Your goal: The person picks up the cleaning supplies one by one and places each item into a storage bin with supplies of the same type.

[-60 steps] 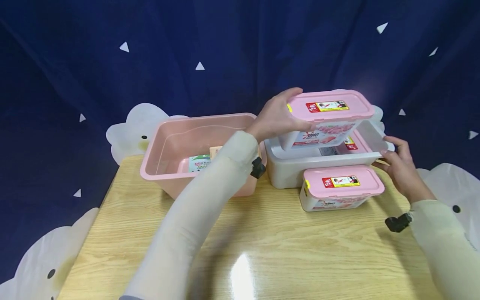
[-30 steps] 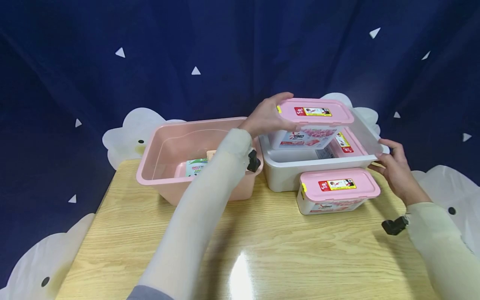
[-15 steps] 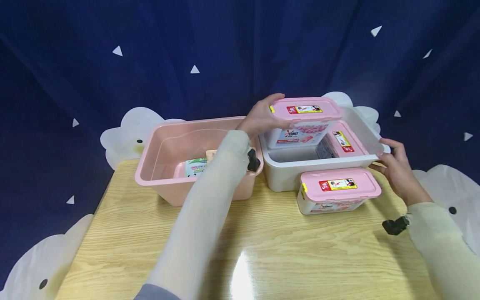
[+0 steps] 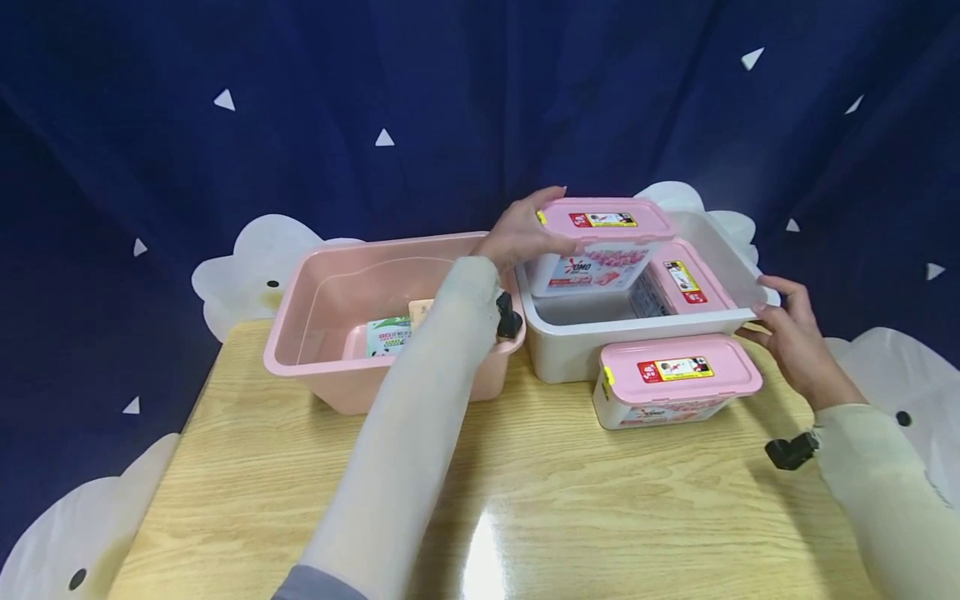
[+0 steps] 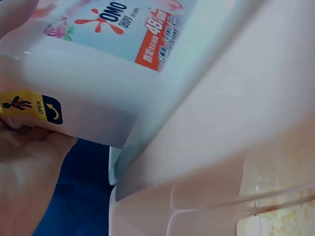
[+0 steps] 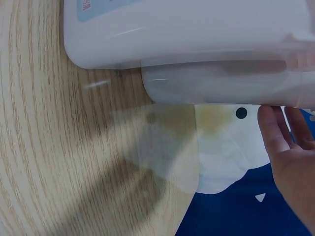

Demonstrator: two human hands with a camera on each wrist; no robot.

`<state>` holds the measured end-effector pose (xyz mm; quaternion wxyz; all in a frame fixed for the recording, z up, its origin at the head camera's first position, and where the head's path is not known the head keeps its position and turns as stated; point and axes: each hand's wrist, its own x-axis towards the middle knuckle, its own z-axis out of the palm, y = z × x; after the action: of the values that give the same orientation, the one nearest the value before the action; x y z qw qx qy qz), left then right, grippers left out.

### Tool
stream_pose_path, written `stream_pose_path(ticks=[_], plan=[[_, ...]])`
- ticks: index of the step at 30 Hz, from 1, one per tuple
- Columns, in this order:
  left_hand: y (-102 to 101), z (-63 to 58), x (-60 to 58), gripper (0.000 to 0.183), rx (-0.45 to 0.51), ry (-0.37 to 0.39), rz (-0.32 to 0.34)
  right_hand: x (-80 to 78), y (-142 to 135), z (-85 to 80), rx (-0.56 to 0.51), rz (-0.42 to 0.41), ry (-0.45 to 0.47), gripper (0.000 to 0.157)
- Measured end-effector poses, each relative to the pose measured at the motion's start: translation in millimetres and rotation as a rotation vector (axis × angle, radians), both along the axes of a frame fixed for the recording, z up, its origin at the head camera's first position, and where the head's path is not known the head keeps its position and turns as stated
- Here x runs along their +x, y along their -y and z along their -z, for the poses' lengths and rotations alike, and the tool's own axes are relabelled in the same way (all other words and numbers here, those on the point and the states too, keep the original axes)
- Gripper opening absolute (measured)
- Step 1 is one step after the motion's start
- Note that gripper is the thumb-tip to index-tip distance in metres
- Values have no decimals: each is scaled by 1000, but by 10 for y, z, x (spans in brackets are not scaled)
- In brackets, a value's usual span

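Note:
My left hand (image 4: 522,233) grips the left end of a laundry capsule box (image 4: 609,263) with a pink lid and OMO print. It holds this box upright over the left part of a white bin (image 4: 564,353), its lower part inside the rim. In the left wrist view, the thumb and fingers span the box end near a yellow OPEN tab (image 5: 42,107). My right hand (image 4: 797,342) holds the bin's right rim, thumb on top and fingers underneath. Inside the bin, a second pink-lidded box (image 4: 701,279) lies turned crosswise at the right.
Against the bin's front stands a third pink-lidded OMO box (image 4: 678,373) on the wooden table (image 4: 570,500). A pink bin (image 4: 307,321) on the left contains a green-and-white pack (image 4: 387,336) and a beige pack (image 4: 420,310), partly behind my left arm. A blue curtain (image 4: 450,75) hangs behind.
My left hand has brought the box leftward and lower within the white bin, uncovering more of the box at the right. My right hand stays on the rim.

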<state>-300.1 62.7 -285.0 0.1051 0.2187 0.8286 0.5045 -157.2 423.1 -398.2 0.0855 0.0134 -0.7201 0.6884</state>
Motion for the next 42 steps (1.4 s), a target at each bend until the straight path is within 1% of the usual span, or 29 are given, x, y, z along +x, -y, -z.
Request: stream_pose_path(ticks=[5, 10, 15, 19, 21, 23, 25, 29, 31, 33, 36, 37, 39, 42], plan=[[-23, -36, 20, 97, -8, -8, 11, 19, -4, -21, 8, 4, -3, 44], [-29, -38, 17, 96, -9, 6, 2, 38, 13, -28, 24, 14, 6, 44], [-19, -49, 27, 97, 0, 29, 14, 60, 36, -57, 49, 35, 15, 43], [12, -46, 41, 97, 3, 39, 30, 55, 43, -66, 45, 25, 22, 44], [29, -35, 38, 97, -7, 31, 37, 46, 50, -58, 36, 17, 21, 44], [43, -27, 32, 95, -40, 16, 31, 43, 60, -54, 31, 12, 19, 44], [60, -22, 21, 87, -96, -24, 27, 43, 72, -52, 28, 7, 24, 43], [103, -53, 6, 72, -286, -145, 30, 41, 100, -53, 42, 7, 34, 44], [111, -80, 12, 69, -350, -171, 40, 35, 109, -59, 46, 10, 30, 44], [108, -102, 28, 70, -384, -161, 45, 19, 113, -68, 45, 7, 26, 44], [102, -116, 62, 69, -403, -113, 36, -11, 115, -72, 56, -1, 34, 44], [103, -115, 72, 69, -417, -112, 32, -21, 116, -69, 56, -3, 41, 44], [106, -108, 86, 67, -452, -125, 30, -34, 118, -62, 51, -1, 48, 44], [109, -108, 102, 65, -502, -182, 40, -39, 113, -53, 50, 12, 52, 44]])
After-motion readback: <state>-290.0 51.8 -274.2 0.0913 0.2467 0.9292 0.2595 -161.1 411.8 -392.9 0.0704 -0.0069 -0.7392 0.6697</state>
